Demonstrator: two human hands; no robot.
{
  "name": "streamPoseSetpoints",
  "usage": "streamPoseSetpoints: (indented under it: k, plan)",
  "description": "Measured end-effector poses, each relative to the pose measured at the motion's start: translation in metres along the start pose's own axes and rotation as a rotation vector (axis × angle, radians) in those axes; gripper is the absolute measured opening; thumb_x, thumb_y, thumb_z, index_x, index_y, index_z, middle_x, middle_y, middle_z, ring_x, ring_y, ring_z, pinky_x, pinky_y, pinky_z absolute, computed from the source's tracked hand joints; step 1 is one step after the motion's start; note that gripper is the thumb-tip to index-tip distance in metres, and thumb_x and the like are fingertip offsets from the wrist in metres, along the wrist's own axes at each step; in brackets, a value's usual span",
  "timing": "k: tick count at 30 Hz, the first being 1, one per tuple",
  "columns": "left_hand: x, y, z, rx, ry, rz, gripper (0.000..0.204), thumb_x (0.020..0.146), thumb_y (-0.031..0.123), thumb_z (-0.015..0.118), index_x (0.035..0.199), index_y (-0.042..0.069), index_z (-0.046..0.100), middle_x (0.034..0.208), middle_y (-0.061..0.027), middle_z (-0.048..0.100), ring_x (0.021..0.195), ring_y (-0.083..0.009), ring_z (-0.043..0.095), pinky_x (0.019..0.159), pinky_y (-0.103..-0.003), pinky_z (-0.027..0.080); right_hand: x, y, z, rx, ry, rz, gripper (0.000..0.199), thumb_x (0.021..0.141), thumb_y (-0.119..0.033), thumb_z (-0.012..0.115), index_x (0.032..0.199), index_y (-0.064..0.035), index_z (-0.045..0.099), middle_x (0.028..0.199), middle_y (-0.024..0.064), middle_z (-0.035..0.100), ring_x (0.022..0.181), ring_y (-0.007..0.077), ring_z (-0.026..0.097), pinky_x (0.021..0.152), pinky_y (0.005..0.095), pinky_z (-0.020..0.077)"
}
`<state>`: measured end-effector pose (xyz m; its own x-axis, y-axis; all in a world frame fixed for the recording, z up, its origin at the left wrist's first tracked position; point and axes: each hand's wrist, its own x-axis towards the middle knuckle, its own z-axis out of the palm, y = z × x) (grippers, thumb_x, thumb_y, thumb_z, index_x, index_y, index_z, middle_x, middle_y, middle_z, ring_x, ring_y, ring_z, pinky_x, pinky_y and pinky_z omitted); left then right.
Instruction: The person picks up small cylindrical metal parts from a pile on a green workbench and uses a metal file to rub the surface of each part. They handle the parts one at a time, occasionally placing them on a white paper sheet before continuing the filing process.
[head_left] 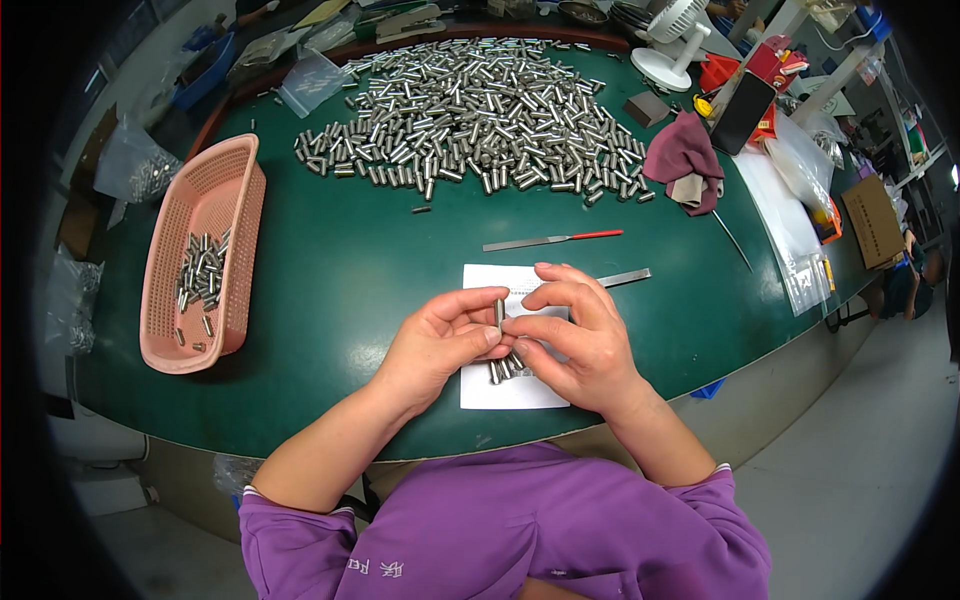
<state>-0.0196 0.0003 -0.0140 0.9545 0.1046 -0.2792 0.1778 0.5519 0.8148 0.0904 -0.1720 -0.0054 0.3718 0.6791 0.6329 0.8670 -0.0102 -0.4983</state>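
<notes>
2 hands pinch 1 short silver metal pin upright over a white paper sheet on the green table.

The pin is slim, shiny and cylindrical. The left hand is curled nearly closed, thumb and forefinger on it; the right hand grips it too, its other fingers loosely spread. A small bunch of like pins lies beneath. At 12 o'clock sits a large pin heap; at 9 o'clock, a pink plastic basket.
</notes>
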Motion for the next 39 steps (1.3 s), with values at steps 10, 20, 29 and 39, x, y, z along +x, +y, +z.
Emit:
streamPoseSetpoints:
  k: [10, 20, 29, 39]
  plan:
    - [-0.0003, -0.0012, -0.0015, -0.028, -0.021, -0.01, 0.04, 0.093, -0.001, 0.061, 0.132, -0.001, 0.053, 0.113, -0.0126, 0.065, 0.096, -0.0148, 0.067, 0.089, -0.027, 0.056, -0.0006, 0.0009, 0.0004, 0.012, -0.009, -0.001, 0.021, 0.075, -0.009, 0.075, 0.095, -0.013, 0.072, 0.102, 0.0029, 0.061, 0.117, 0.0312, 0.058, 0.099, 0.0489, 0.0452]
    - [-0.0012, 0.0018, 0.0018, -0.024, -0.015, -0.014, 0.039, 0.095, 0.001, 0.058, 0.133, 0.0, 0.052, 0.114, -0.0128, 0.065, 0.1, -0.0161, 0.067, 0.091, -0.028, 0.056, -0.0009, 0.0005, -0.0011, 0.012, -0.01, 0.011, 0.023, 0.075, -0.009, 0.075, 0.097, -0.0124, 0.072, 0.103, 0.0027, 0.062, 0.117, 0.0313, 0.057, 0.099, 0.0478, 0.0451]
    - [-0.0016, 0.0023, -0.0004, -0.059, -0.037, -0.034, 0.04, 0.097, 0.003, 0.056, 0.136, 0.0, 0.05, 0.117, -0.0119, 0.064, 0.104, -0.0163, 0.066, 0.093, -0.028, 0.055, -0.0014, 0.0018, -0.0018, 0.016, -0.019, 0.02, 0.022, 0.077, -0.01, 0.074, 0.099, -0.0111, 0.071, 0.104, 0.003, 0.062, 0.118, 0.0328, 0.057, 0.098, 0.0455, 0.045]
    - [-0.0016, 0.0028, -0.0008, -0.072, -0.055, -0.04, 0.041, 0.098, 0.007, 0.057, 0.138, 0.0, 0.05, 0.119, -0.0105, 0.063, 0.107, -0.0163, 0.065, 0.095, -0.028, 0.055, -0.0009, 0.0005, -0.0024, 0.032, -0.028, 0.056, 0.026, 0.078, -0.011, 0.075, 0.104, -0.0114, 0.071, 0.106, 0.0049, 0.06, 0.12, 0.0336, 0.056, 0.097, 0.0443, 0.0448]
